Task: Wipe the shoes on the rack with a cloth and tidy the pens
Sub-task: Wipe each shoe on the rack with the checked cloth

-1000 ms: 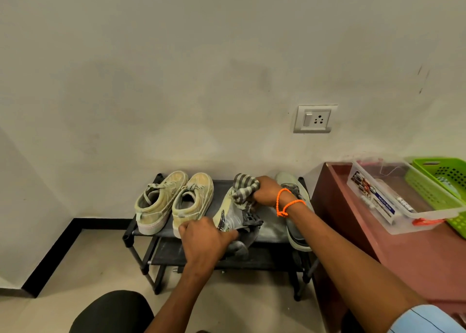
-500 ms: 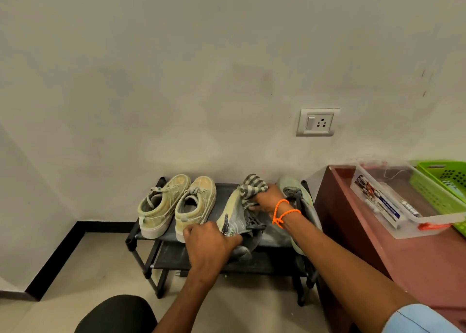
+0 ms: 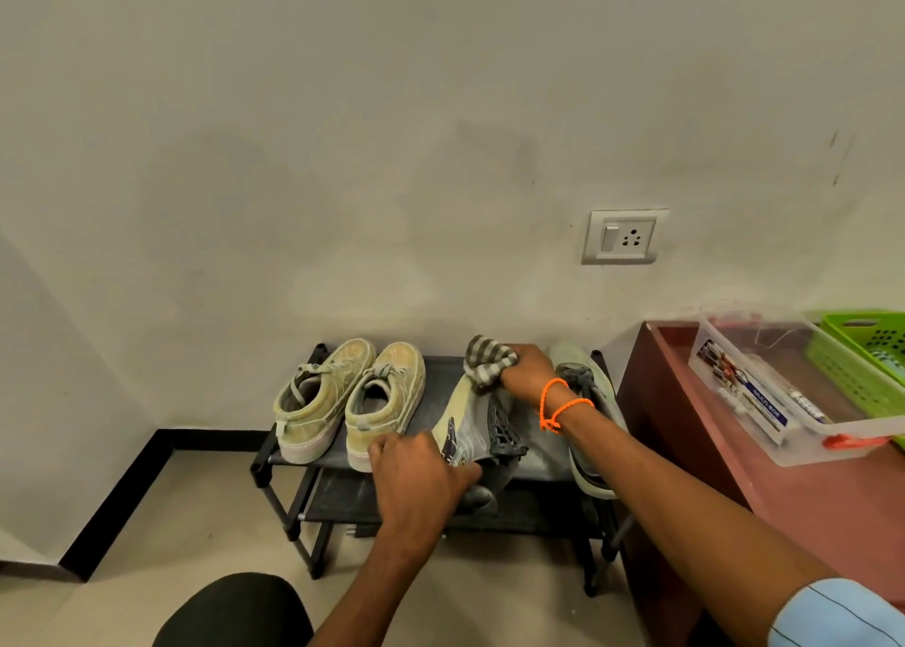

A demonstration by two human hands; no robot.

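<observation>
Black 2-tier shoe rack [image 3: 294,455] against the wall, floor level. Top shelf, far left: 2 tan sneakers [image 3: 321,404] side by side, touching, heels toward the camera, toes toward the wall. Next right, the left hand [image 3: 416,480] at the front edge of the shelf, grip closed on the heel end of a grey shoe [image 3: 477,426], which is tipped onto its side with its pale sole edge facing left. Striped cloth [image 3: 485,360] bunched at the toe end of that shoe, pressed on it by the right hand [image 3: 526,370], grip squeezed tight around the cloth. Orange cord bracelet [image 3: 558,404] on the right wrist. Just right of that hand, a pale green-grey shoe [image 3: 595,431] lying flat on the shelf, partly hidden by the right forearm. Light blue sleeve [image 3: 842,617] at the bottom right corner. Wall socket [image 3: 622,236] above the rack's right end. Right of the rack, a reddish-brown worktop [image 3: 832,490] with a clear plastic box [image 3: 764,392] on it; label on its side, contents too blurred to tell pens. Green basket [image 3: 871,348] just behind the box, cut off by the frame edge.
</observation>
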